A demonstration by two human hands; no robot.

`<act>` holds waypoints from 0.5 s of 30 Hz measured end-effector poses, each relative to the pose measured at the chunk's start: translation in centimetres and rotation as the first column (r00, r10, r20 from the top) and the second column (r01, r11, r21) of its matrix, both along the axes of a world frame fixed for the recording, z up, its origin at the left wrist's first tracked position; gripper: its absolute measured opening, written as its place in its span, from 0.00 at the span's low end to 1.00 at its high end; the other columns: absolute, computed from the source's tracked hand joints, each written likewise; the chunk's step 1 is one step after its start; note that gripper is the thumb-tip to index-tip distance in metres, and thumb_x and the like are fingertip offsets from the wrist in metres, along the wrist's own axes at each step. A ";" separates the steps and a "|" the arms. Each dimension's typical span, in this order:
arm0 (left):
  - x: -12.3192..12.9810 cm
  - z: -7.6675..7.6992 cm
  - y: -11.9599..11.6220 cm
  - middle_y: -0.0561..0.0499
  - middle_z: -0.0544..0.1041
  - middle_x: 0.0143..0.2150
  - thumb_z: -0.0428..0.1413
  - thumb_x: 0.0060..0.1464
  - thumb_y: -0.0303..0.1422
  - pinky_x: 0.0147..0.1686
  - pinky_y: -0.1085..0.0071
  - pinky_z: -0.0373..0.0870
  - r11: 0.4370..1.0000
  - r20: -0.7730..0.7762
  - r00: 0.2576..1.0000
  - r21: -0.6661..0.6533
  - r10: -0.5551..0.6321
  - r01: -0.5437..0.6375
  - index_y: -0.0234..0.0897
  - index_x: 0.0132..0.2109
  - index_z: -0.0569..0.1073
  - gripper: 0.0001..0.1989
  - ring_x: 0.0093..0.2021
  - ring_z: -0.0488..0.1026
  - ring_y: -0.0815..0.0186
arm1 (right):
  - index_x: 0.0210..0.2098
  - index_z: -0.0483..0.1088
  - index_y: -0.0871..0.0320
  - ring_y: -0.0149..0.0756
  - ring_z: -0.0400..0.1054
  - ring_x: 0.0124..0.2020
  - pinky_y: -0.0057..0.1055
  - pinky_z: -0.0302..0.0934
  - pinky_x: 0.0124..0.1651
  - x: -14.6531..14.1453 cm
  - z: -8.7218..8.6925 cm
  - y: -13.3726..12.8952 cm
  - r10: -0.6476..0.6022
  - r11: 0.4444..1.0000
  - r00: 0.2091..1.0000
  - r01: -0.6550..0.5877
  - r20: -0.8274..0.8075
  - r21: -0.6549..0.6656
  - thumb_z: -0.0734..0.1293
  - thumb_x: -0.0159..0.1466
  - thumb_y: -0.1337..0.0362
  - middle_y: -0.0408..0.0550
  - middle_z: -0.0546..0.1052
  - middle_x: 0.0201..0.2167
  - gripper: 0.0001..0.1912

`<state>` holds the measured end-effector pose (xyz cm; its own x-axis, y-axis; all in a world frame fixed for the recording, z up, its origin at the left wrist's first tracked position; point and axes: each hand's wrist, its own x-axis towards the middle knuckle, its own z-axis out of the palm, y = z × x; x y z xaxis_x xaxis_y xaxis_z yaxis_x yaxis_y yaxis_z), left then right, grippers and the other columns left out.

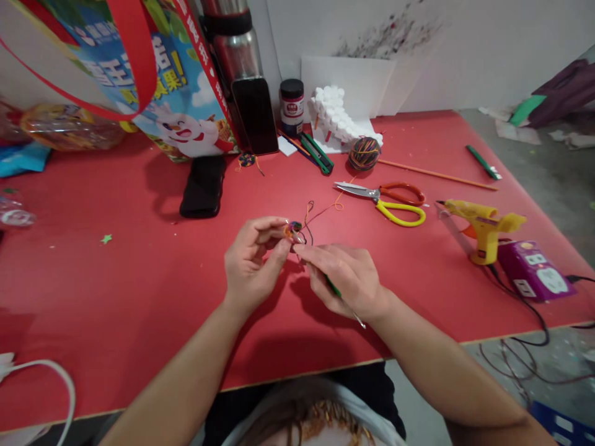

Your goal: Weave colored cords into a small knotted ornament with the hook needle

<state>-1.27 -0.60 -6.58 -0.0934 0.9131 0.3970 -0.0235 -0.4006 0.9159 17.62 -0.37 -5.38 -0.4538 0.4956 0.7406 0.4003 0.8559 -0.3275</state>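
My left hand [253, 263] pinches a small multicoloured crochet piece [292, 230] between thumb and fingers. In my right hand [346, 275] is a crochet hook [335, 288] with a green grip, its rear end sticking out below the palm. The hook's front end meets the crochet piece, where the fingertips of both hands nearly touch. A thin strand of yarn [320, 214] runs from the piece up to a dark multicoloured yarn ball [364, 153] at the back of the table. How the loops sit on the hook is too small to tell.
Scissors [379, 198] lie beyond my right hand, a yellow glue gun [486, 229] and purple box [534, 271] farther right. A black phone [203, 187], patterned bag [186, 118], upright phone [255, 116], jar [292, 107], green cutter [317, 153] and wooden stick [439, 174] are on the red table [139, 322].
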 end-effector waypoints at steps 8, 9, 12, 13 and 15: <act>0.4 0.0 0.2 0.50 0.87 0.49 0.67 0.63 0.29 0.48 0.72 0.82 0.990 0.200 0.977 -0.106 -0.070 0.093 0.50 0.51 0.87 0.12 0.44 0.84 0.69 | 0.65 0.66 0.54 0.36 0.85 0.38 0.31 0.79 0.42 -0.5 -0.2 -0.2 -0.015 0.996 0.997 0.008 -0.075 -0.093 0.66 0.71 0.73 0.50 0.88 0.46 0.24; 0.5 0.0 0.2 0.49 0.86 0.48 0.67 0.63 0.30 0.47 0.73 0.81 0.991 0.189 0.980 -0.106 -0.058 0.079 0.49 0.49 0.88 0.10 0.43 0.83 0.69 | 0.64 0.67 0.53 0.35 0.85 0.39 0.31 0.79 0.44 -0.6 -0.3 -0.3 -0.025 0.990 0.994 0.009 -0.110 -0.143 0.67 0.71 0.73 0.50 0.87 0.48 0.23; 0.8 0.1 0.5 0.50 0.85 0.43 0.70 0.59 0.33 0.45 0.73 0.80 0.985 0.264 0.964 -0.152 -0.034 0.076 0.48 0.44 0.88 0.06 0.41 0.81 0.69 | 0.62 0.68 0.51 0.34 0.85 0.42 0.31 0.79 0.46 -0.8 -0.5 -0.7 -0.062 0.943 0.977 -0.009 -0.203 -0.332 0.66 0.73 0.69 0.50 0.86 0.52 0.19; 0.9 0.1 0.5 0.50 0.85 0.42 0.71 0.57 0.34 0.45 0.73 0.79 0.979 0.322 0.947 -0.183 -0.022 0.085 0.47 0.42 0.88 0.05 0.41 0.81 0.69 | 0.61 0.68 0.50 0.35 0.85 0.43 0.32 0.79 0.47 -0.9 -0.6 -0.7 -0.072 0.922 0.972 -0.021 -0.225 -0.386 0.66 0.74 0.68 0.51 0.86 0.52 0.17; 1.2 0.2 0.6 0.52 0.84 0.38 0.73 0.54 0.35 0.43 0.75 0.78 0.960 0.436 0.900 -0.254 0.006 0.116 0.46 0.39 0.88 0.05 0.38 0.80 0.71 | 0.60 0.67 0.50 0.35 0.85 0.44 0.32 0.79 0.47 -1.1 -0.9 -0.6 -0.071 0.896 0.966 -0.048 -0.248 -0.442 0.65 0.75 0.66 0.51 0.85 0.52 0.16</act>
